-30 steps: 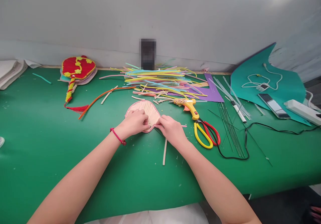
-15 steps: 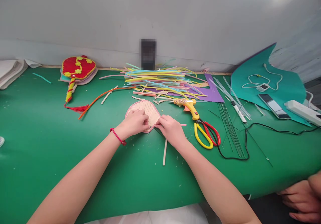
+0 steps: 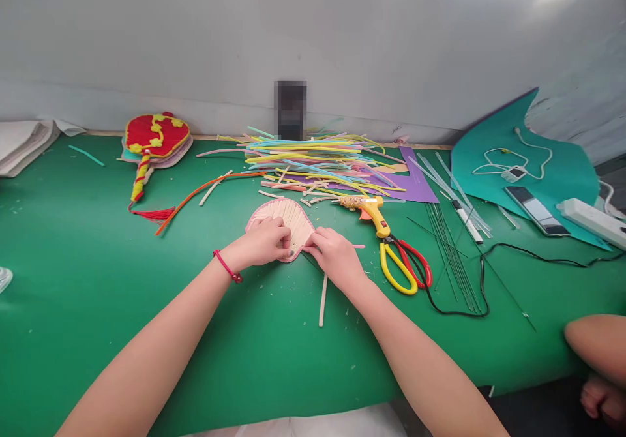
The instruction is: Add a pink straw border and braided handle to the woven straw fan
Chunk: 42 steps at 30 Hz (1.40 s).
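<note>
A small rounded fan panel (image 3: pixel 299 220) lies on the green table, covered in cream fuzzy strips with a pink strip round its rim. Across its left side rests my left hand (image 3: pixel 268 240), closed, fingers curled and thumb pressing near the lower edge. My right hand (image 3: pixel 333 249) pinches at the panel's right rim, closed on a pink fuzzy strip (image 3: pixel 359 246) whose end sticks out to the right. What lies right between those fingertips is hidden. A cream strip (image 3: pixel 323 301) pokes out below my right hand.
Behind lies a heap of coloured fuzzy strips (image 3: pixel 303 153). To the right are a yellow glue gun (image 3: pixel 374 214), scissors (image 3: pixel 398 267), green wires (image 3: pixel 452 261) and a black cord (image 3: pixel 482 280). A red-yellow fan (image 3: pixel 156 137) sits back left. Another person's arm (image 3: pixel 599 342) is at right.
Both my hands keep almost the same hold on the panel and its rim. The view has shifted slightly. At the right edge, the other person's arm has moved to rest against the table edge.
</note>
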Motion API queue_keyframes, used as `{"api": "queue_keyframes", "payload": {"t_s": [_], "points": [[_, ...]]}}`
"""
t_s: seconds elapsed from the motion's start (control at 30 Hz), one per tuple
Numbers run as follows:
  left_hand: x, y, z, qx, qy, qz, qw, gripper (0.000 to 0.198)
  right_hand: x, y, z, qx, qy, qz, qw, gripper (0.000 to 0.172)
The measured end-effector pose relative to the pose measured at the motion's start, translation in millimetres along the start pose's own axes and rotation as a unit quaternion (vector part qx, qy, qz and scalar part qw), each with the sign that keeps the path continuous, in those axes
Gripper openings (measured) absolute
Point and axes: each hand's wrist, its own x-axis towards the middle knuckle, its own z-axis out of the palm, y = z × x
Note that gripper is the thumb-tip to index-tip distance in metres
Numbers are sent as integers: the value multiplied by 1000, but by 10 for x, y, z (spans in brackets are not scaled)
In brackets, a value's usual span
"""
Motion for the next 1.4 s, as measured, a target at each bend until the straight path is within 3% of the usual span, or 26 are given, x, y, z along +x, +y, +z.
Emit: {"api": "queue_keyframes", "payload": {"t_s": [1.4], "points": [[47,-26,48,-12,8,-23,1000,20,4,-2,1,3,5,-3,1000,14]]}}
